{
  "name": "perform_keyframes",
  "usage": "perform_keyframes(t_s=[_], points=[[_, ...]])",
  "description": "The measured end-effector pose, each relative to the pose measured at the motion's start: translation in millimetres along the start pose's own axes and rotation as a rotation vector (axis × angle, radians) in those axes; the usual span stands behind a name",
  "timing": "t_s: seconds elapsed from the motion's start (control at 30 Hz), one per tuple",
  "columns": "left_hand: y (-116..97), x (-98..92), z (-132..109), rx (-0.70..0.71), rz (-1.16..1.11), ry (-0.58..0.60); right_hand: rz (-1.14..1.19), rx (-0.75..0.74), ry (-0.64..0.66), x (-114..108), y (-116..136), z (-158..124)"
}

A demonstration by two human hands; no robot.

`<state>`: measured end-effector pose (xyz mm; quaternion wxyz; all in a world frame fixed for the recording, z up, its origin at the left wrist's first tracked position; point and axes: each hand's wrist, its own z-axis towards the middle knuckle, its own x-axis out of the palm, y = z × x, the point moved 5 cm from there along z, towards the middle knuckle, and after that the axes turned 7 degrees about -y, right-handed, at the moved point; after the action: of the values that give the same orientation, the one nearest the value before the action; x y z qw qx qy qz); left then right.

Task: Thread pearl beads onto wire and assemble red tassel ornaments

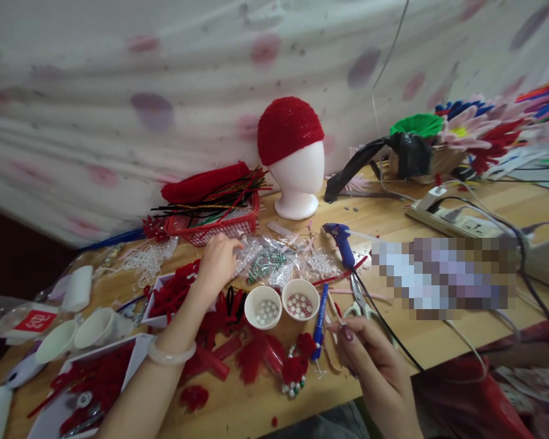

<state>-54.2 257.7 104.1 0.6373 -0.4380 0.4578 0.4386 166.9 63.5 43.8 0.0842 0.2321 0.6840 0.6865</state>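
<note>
My left hand [218, 261] reaches over the clear plastic bags of beads [267, 262], its fingers curled at their left edge; whatever they grip is hidden. Nearer to me, my right hand [377, 360] has thumb and fingertips pinched together. Something small and pale shows at those tips, too fine to name. Between the hands stand two paper cups, one with white beads [262, 314], the other with pearly and reddish beads [300, 305]. A blue pen [320, 323] lies beside the right-hand cup. Below is a red fuzzy ornament [296, 369] with white and green beads.
Behind stand a white foam head [299, 183] in a red cap [290, 131] and a red basket [210, 227] of fuzzy stems. A blue glue gun [340, 244], scissors [357, 296] and a corded power strip [470, 225] lie right. White boxes [134, 360] of red pieces sit left.
</note>
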Motion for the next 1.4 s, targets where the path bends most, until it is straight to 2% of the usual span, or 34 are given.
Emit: perform_keyframes(t_s=[0.1, 0.27, 0.43, 0.53, 0.67, 0.77, 0.87, 1.03, 1.2, 1.4], points=[[-3.1, 0.5, 7.0, 0.024, -0.022, 0.066, -0.005, 0.027, -0.001, 4.3, 2.2, -0.9], [-14.3, 13.6, 18.5, 0.070, -0.189, 0.294, 0.005, 0.051, 0.019, 8.1, 1.6, 0.5], [-29.0, 31.3, 18.6, 0.148, -0.448, 0.692, 0.002, 0.066, 0.014, 5.5, -3.6, 1.9], [-37.6, 39.4, 20.0, 0.202, -0.524, 0.874, 0.001, 0.053, 0.010, 5.4, -4.6, 2.7], [-46.7, 50.2, 29.7, 0.281, -0.515, 1.031, 0.017, 0.037, 0.041, 9.8, -6.9, 5.8], [-51.4, 59.6, 36.3, 0.351, -0.472, 1.104, 0.016, -0.008, 0.079, 12.3, -12.9, 12.4], [-55.1, 69.9, 40.7, 0.417, -0.447, 1.075, -0.004, -0.051, 0.117, 11.8, -23.2, 19.8], [-63.1, 76.5, 41.9, 0.507, -0.489, 0.884, -0.032, -0.057, 0.104, 8.5, -36.8, 24.6], [-72.1, 66.1, 39.6, 0.547, -0.490, 0.748, -0.080, -0.030, 0.123, 9.7, -40.7, 27.1], [-72.6, 42.5, 46.5, 0.526, -0.336, 0.519, -0.121, -0.029, 0.124, 6.0, -44.7, 31.6]])
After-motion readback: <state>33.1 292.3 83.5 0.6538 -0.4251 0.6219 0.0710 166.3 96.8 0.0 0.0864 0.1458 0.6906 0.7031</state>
